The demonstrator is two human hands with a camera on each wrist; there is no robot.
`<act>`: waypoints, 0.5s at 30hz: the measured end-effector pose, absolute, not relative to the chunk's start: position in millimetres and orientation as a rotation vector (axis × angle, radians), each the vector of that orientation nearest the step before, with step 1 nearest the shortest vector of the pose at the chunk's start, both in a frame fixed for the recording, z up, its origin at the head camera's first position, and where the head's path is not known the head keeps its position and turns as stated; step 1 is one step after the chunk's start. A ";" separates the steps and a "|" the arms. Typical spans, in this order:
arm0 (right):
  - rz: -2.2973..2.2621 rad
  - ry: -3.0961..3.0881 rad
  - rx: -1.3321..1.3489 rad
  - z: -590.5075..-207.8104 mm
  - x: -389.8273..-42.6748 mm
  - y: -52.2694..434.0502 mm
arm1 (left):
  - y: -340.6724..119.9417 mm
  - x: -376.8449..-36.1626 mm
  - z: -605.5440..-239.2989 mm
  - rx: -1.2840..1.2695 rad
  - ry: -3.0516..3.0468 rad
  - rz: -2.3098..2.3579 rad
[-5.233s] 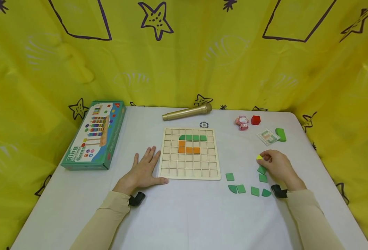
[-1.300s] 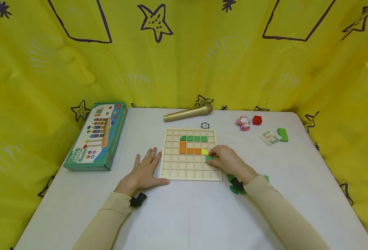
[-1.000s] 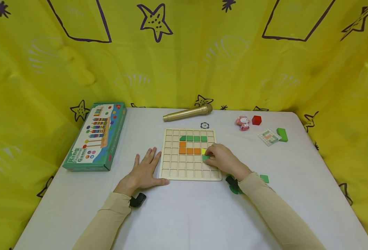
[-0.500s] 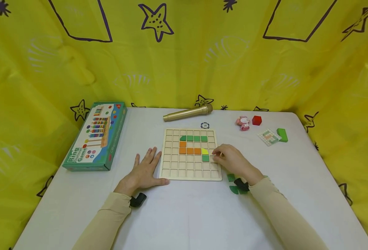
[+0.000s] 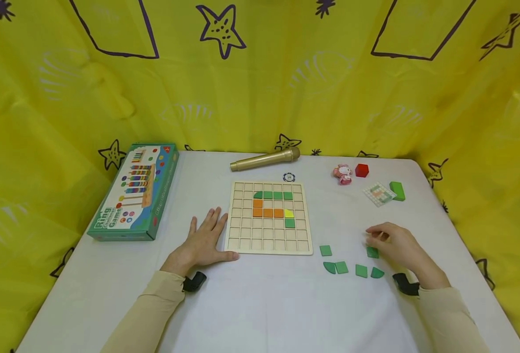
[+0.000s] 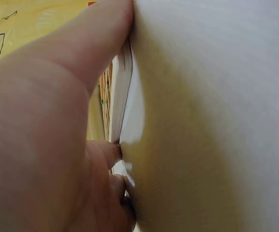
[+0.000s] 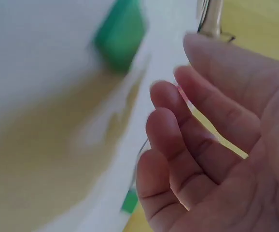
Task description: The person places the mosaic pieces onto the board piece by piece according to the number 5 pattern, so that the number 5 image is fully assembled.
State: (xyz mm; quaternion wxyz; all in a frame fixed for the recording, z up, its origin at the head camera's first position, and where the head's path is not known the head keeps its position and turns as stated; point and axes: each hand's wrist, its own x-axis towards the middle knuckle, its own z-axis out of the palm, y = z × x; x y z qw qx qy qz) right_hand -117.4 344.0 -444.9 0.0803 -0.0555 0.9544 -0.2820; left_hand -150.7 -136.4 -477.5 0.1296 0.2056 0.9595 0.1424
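Green tile [image 5: 372,252], at 4 o'clock from the grid board [image 5: 269,217], lay under the right hand [image 5: 394,243], whose loosely curled fingers gripped nothing; pick-up step judged underway, a pinch needed next; left hand [image 5: 202,240] lay flat, steadying the board.
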 end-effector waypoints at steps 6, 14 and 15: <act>-0.839 2.881 -0.239 -453.2 -100.2 358.0 | -136.6 -150.6 -476.8 0.589 2.790 0.413; -0.815 2.877 -0.299 -456.2 -95.4 356.5 | -135.9 -150.6 -476.5 0.588 2.789 0.416; -0.809 2.878 -0.298 -456.7 -95.7 355.5 | -135.9 -150.6 -476.5 0.589 2.788 0.415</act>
